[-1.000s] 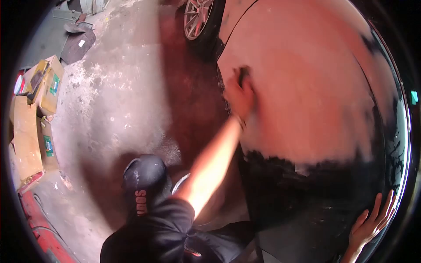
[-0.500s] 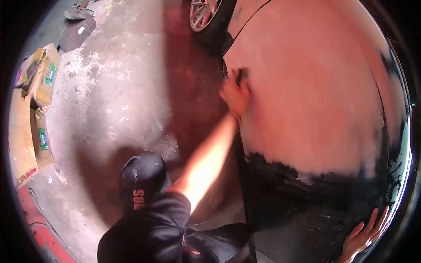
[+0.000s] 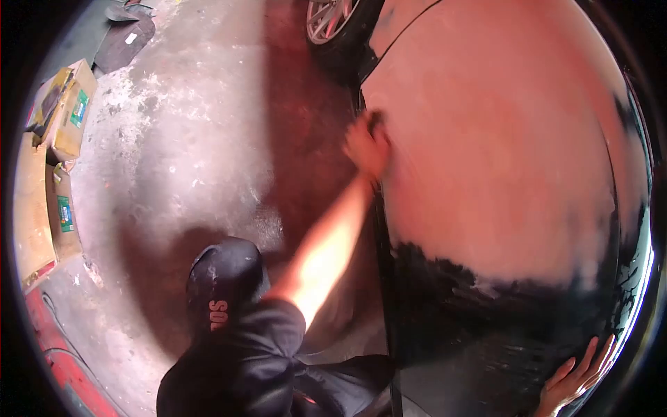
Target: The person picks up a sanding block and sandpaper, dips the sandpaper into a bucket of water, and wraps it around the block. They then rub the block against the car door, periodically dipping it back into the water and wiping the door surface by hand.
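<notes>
At the lower right, my right hand (image 3: 577, 379) is open, its fingers apart and resting on the dark, glossy part of a car body (image 3: 486, 174). My left hand is out of view. The car surface is mostly dull and pinkish, with ragged dark areas below. Farther up, a co-worker's hand (image 3: 368, 149) lies at the panel's left edge around a small dark object (image 3: 377, 119), which is too blurred to name. That bare forearm comes from a black short sleeve.
The co-worker, in a dark cap (image 3: 226, 271), bends low at the lower left. A wheel (image 3: 332, 21) is at the top. Cardboard boxes (image 3: 71, 128) stand on the left, above a red object (image 3: 73, 379) with a cable or hose.
The co-worker's hand has shifted slightly left, nearer the panel's edge. The view has moved a little. My right hand stays on the car.
</notes>
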A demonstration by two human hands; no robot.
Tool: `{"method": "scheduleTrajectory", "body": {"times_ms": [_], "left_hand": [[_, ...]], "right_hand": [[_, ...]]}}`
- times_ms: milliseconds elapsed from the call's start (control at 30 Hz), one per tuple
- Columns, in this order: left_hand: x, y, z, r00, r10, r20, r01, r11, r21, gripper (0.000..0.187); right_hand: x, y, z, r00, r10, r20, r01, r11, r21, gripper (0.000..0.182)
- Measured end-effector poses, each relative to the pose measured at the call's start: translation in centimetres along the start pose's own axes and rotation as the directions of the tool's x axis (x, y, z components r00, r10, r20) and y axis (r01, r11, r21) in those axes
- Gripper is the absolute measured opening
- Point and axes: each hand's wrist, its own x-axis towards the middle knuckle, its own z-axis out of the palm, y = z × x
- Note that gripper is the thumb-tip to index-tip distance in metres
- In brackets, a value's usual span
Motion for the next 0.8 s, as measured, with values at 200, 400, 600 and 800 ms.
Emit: {"method": "scheduleTrajectory", "body": {"times_ms": [200, 400, 600, 800], "left_hand": [[-8.6, -0.5, -0.8, 0.999, 0.022, -0.034, -0.021, 1.000, 0.017, 0.055], [-13.9, -0.4, -2.1, 0.999, -0.020, -0.049, 0.019, 1.000, -0.011, 0.058], [-6.9, -0.5, -1.6, 0.980, -0.190, -0.064, 0.191, 0.982, 0.010, 0.056], [-15.5, -0.2, -3.0, 1.000, -0.015, -0.013, 0.013, 0.997, -0.081, 0.054]], "right_hand": [[0.4, -1.4, -0.1, 0.998, 0.056, -0.043, -0.056, 0.998, -0.006, 0.051], [0.7, -1.4, 0.0, 0.997, 0.025, -0.069, -0.025, 1.000, 0.004, 0.052], [-0.5, -0.8, -0.2, 0.998, 0.052, -0.047, -0.051, 0.999, 0.017, 0.052], [-0.7, -0.6, 0.2, 0.998, 0.043, -0.052, -0.044, 0.999, -0.009, 0.052]]}}
